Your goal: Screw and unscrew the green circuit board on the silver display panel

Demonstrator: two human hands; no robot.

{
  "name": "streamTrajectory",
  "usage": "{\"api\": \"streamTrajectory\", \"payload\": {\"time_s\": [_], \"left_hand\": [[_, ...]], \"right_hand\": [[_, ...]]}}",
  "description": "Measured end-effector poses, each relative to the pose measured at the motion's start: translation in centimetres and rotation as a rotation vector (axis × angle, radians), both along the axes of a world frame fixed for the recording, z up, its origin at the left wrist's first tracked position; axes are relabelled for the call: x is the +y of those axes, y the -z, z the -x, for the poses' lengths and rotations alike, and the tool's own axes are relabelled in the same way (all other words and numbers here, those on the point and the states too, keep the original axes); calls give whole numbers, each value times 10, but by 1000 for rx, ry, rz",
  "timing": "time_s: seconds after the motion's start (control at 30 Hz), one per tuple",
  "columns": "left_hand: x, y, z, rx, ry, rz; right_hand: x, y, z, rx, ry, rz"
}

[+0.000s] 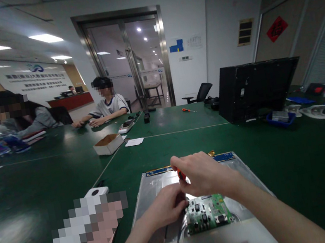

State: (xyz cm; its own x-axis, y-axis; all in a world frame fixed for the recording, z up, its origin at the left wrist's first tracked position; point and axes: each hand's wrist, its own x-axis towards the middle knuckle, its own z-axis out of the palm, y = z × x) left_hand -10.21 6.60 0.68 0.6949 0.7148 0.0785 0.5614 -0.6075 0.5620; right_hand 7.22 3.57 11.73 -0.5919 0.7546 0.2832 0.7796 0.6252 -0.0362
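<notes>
The right hand (202, 171) closes around an orange-handled screwdriver (181, 173), apparently turning it near the circuit board's (208, 212) eleven o'clock; steady alignment seems needed. Alongside, the left hand (172, 201) curls nearly closed, its hold unclear.

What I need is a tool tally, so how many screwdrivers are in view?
2: one orange-handled screwdriver in the right hand, largely covered by it; another screwdriver lying on the far side of the green table. More may be hidden.
</notes>
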Motion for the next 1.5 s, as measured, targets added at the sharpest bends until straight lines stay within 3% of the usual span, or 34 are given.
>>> {"api": "streamTrajectory", "payload": {"time_s": [0.57,1.5], "left_hand": [[2,-1,3,9,72,-63],[6,3,6,8,44,-31]], "right_hand": [[1,2,0,-6,2,-19],[4,6,-2,19,-4,-1]]}}
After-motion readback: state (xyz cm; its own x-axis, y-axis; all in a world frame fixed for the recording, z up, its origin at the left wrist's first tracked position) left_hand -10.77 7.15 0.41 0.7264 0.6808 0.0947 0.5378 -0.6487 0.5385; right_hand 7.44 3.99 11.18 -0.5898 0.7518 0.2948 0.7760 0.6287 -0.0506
